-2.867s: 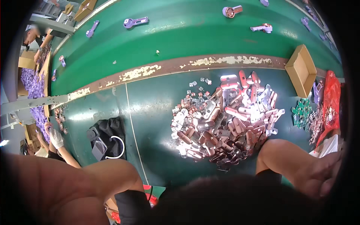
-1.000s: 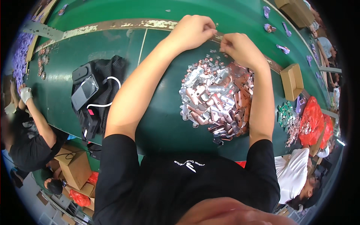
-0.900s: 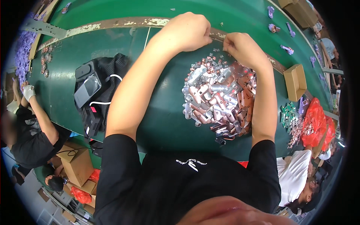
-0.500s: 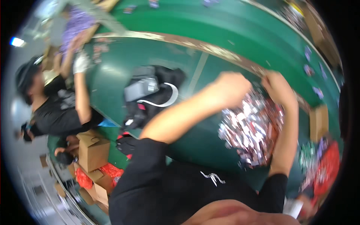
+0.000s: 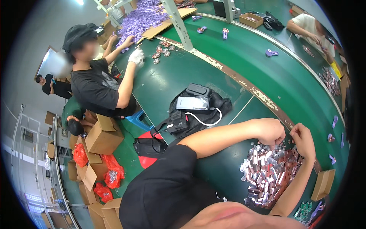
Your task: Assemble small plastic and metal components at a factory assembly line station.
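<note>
A heap of small shiny metal and reddish-brown parts lies on the green table between my forearms. My left hand is over the far edge of that heap, fingers curled down and pressed together; anything in them is hidden. Close by on its right, my right hand is bent inward with thumb and fingertips pinched. Whatever sits between those fingertips is too small to make out. A narrow gap separates the two hands.
Left of my forearm, a black bag bears a power bank with a white cable. Beyond the table edge runs a green conveyor carrying purple parts. A co-worker stands at left. An open cardboard box is at right.
The view has swung, so the table and heap appear shifted and the picture is sharper. Both hands remain at the heap's far edge, still close together.
</note>
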Demonstrator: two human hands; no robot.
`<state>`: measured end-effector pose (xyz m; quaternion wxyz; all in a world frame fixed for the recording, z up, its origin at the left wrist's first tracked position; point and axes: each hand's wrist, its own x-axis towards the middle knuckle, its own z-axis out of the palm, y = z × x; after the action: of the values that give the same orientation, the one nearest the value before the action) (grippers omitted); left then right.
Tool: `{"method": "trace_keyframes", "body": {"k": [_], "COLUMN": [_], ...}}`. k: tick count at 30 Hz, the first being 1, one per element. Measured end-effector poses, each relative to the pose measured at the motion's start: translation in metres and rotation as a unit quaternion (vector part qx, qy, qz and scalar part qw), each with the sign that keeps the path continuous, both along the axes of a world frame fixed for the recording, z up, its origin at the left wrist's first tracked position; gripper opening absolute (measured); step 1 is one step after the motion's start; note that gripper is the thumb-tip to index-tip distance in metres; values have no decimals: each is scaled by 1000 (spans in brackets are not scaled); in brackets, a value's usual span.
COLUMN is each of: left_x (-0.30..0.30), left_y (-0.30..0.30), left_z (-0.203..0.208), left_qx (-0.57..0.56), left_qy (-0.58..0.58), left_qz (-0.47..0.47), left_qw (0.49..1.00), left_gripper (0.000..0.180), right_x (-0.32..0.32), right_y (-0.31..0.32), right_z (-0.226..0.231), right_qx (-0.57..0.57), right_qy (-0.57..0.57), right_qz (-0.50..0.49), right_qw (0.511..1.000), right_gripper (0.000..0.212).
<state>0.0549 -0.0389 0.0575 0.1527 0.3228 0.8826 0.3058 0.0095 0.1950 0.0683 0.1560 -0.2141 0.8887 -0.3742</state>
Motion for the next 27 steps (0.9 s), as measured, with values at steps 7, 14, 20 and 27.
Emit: {"method": "trace_keyframes", "body": {"k": [7, 14, 20, 27], "left_x": [0, 7, -13, -30], "left_y": [6, 5, -2, 1], "left_z": [-6, 25, 34, 34], "left_qx": [-1, -7, 120, 206], "left_qy": [4, 55, 8, -29], "left_qz": [-27, -11, -67, 72], "left_qw": [1000, 998, 991, 975], "left_gripper": [20, 19, 14, 13], "right_x": [0, -3, -8, -17], "right_y": [7, 13, 17, 20], "right_z": [17, 15, 12, 10], "right_qx": [-82, -129, -206, -274], "right_qy": [-67, -75, -80, -41], "right_qz": [-29, -43, -29, -43], "right_qw": [994, 988, 975, 960], "right_gripper": [9, 9, 9, 11]}}
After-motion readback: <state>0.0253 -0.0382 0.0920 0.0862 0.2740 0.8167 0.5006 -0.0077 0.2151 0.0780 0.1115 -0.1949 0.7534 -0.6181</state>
